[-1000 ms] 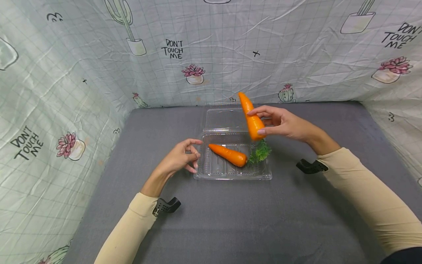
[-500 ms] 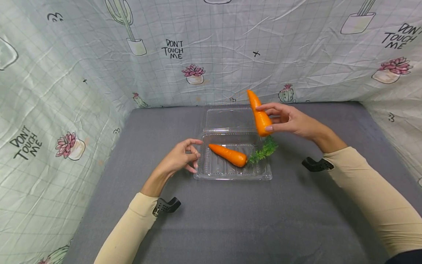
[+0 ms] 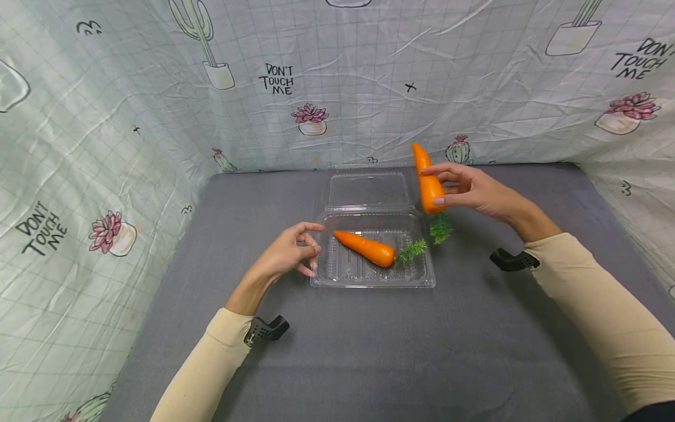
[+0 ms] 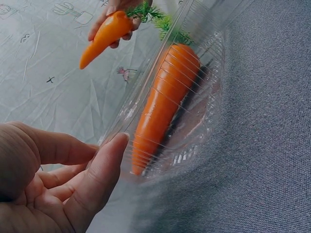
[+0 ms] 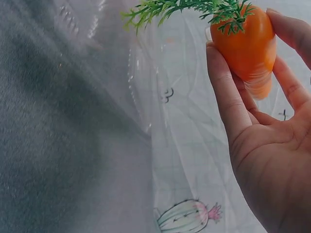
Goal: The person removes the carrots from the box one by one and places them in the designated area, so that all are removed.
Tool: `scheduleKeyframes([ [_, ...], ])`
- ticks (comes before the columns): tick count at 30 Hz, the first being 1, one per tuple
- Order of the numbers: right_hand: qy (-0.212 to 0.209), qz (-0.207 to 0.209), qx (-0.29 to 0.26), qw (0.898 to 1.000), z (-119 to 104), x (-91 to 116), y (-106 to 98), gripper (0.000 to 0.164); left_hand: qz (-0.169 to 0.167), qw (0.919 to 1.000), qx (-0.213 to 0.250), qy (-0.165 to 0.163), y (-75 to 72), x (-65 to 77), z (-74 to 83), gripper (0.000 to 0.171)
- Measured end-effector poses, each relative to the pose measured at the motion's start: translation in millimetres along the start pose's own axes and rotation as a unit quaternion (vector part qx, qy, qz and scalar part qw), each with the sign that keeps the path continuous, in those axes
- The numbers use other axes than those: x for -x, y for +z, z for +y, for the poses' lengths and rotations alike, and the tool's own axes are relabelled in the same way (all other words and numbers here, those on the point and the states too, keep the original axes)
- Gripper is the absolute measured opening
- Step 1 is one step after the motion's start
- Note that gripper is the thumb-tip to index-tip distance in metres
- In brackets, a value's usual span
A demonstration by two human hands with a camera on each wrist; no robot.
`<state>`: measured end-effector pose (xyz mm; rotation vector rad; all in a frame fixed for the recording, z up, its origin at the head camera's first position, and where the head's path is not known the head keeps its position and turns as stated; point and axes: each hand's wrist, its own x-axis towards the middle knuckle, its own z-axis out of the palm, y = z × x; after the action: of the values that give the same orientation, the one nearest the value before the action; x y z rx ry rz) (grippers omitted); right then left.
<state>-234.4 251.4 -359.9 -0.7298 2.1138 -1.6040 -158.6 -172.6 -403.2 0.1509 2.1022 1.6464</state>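
Observation:
My right hand grips an orange carrot with its thumb and fingers, above the right side of a clear plastic container. That carrot points tip up, and its green leafy top hangs below. A second carrot lies in the container's base, tip to the left, leaves toward the right wall. At the container's left edge, my left hand pinches the rim between thumb and fingers. The left wrist view shows the lying carrot through the clear wall.
The container's lid lies folded back behind its base. A grey cloth covers the table. Printed fabric hangs behind and along both sides, with its lower edge at the table's back.
My right hand has moved right and slightly up with the carrot it holds, and that carrot's leaves have come apart from the other's. The left hand and container have stayed put.

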Motion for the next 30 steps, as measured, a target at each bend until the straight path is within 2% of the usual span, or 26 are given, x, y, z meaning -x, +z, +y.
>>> scheduleKeyframes([
  [16, 0.063, 0.044, 0.036, 0.996, 17, 3, -12, 0.058, 0.001, 1.0, -0.006, -0.002, -1.1, -1.6, -1.3, 0.052],
  [30, 0.108, 0.057, 0.016, 0.992, 39, -3, -26, 0.059, -0.001, 1.0, -0.008, 0.003, -1.1, -1.9, -2.6, 0.052],
])
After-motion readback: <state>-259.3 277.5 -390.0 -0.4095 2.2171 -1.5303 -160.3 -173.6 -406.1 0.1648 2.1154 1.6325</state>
